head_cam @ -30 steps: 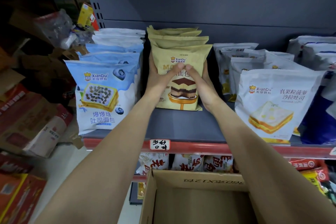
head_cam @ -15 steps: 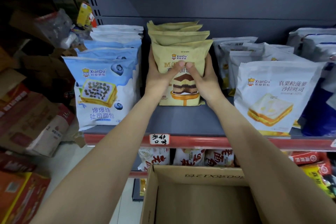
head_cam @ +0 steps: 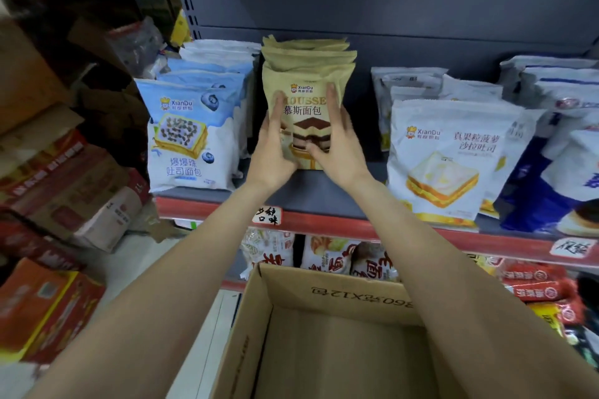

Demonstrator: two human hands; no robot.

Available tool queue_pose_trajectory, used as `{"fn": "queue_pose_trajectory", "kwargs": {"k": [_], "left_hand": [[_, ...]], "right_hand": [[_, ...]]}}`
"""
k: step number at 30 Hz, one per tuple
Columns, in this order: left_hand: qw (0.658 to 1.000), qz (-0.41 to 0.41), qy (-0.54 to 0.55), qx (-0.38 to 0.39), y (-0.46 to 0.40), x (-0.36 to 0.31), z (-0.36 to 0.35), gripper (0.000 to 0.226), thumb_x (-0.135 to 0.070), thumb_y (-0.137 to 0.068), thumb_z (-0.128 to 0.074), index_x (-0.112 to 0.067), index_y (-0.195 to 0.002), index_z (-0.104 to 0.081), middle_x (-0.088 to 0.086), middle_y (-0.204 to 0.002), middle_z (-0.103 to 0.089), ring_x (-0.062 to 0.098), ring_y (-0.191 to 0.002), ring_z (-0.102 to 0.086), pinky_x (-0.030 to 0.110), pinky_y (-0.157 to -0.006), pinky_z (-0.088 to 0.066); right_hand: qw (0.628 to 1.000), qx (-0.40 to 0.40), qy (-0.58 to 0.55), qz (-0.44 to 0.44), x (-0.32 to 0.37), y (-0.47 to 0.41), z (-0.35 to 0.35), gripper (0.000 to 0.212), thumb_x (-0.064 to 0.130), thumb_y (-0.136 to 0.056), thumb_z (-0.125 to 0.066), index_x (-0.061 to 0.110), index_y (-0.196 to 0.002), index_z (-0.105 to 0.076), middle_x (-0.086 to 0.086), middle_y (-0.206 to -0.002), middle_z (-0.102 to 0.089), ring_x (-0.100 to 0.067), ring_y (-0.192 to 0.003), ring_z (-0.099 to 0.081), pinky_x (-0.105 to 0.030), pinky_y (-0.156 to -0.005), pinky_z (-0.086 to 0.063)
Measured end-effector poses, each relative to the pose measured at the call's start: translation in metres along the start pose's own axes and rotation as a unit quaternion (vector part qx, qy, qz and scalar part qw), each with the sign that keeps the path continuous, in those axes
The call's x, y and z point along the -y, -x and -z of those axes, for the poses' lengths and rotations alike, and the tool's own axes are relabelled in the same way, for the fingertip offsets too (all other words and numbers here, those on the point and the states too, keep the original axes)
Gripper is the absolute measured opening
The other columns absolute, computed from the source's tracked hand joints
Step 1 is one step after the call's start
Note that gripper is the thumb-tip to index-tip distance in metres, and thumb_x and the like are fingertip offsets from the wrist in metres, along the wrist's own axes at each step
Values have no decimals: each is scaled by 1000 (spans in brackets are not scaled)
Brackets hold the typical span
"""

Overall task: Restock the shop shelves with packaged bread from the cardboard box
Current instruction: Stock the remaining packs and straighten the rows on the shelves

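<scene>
A row of tan mousse bread packs (head_cam: 306,87) stands upright in the middle of the grey shelf (head_cam: 321,196). My left hand (head_cam: 272,152) presses the front pack's left side with its fingers pointing straight up. The right side of the same pack is under my right hand (head_cam: 342,147), fingers straight and thumb lying across the cake picture. The cardboard box (head_cam: 327,285) sits open below my arms; the part of its inside that shows holds no packs.
Blue-and-white blueberry toast packs (head_cam: 189,139) stand left of the tan row, white sandwich toast packs (head_cam: 447,159) to the right. Red snack packs (head_cam: 327,257) fill the shelf below. Stacked cartons (head_cam: 64,197) crowd the floor at the left.
Both hands went from clasping the front tan pack's sides, thumbs meeting on its front, to lying flat on its front. The pack now stands tight against the row behind it.
</scene>
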State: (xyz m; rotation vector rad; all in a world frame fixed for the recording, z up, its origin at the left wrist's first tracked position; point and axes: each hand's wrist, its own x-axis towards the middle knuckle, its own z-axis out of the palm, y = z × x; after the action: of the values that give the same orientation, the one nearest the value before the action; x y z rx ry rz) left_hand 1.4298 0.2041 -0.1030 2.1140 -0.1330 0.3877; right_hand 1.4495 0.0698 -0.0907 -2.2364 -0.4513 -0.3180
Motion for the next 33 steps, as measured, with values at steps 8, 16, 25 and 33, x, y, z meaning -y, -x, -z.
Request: {"fn": "queue_pose_trajectory", "kwargs": {"k": [8,16,25,33], "left_hand": [[996,81,-46,-2,10,-26,1,97,-31,-68,-56,-29,-151,-5,19,-155,-15,31,-144,-14,41,-113,-24],[999,33,26,-21,89,-88,12,56,-14,-86,-63,-27,-136,-40,-8,-140,-42,2,-128,-36,20,-105,-28],[990,35,58,126,112,-132,-20,66,-24,-88,-66,-29,-143,-30,-10,-138,-46,1,-124,-41,20,-100,-33],[983,139,99,67,70,-137,-107,124,-27,-66,-85,-27,-150,6,-4,-157,-14,15,-144,-16,42,-116,-22]], "right_hand": [[998,31,-46,-17,13,26,11,103,1,-81,-63,46,-140,8,-18,-155,8,-40,-143,-13,-52,-110,-31],[998,-34,-21,-38,33,149,106,62,15,-91,-58,34,-143,-30,3,-153,-18,-12,-140,-24,-22,-105,-35],[962,-142,-94,-213,-15,190,178,69,30,-87,-66,28,-145,-27,10,-143,-36,-12,-131,-37,-45,-109,-36],[965,-66,-151,-202,-58,134,173,100,38,-79,-72,28,-150,-3,-1,-157,-7,-17,-144,-6,-30,-108,-16]]}}
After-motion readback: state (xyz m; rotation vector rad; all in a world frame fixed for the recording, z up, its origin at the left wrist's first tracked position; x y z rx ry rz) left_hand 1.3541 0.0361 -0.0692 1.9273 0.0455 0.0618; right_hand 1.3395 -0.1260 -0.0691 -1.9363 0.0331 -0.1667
